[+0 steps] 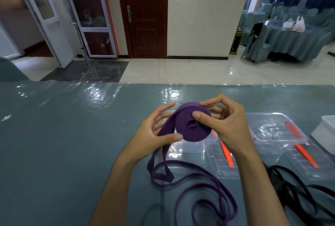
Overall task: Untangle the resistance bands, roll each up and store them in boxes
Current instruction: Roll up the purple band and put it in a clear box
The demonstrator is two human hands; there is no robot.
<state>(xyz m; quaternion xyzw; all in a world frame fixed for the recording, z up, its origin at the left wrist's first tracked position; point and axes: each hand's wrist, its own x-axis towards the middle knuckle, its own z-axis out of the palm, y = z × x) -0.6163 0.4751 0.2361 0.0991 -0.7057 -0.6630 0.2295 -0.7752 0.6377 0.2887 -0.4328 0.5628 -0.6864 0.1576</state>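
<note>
The purple band [193, 126], half wound into a flat coil, is held above the table [63, 135] over a clear box [213, 153], its loose tail trailing to six o'clock in soft loops. The right hand [228, 126] pinches the coil at three o'clock, thumb on its face; the left hand [154, 135], fingers spread, steadies the nine o'clock edge with its thumb. It looks light, limp and springy, likely to unwind unless gripped across both flat faces; a black band [299, 189] lies at four o'clock.
</note>
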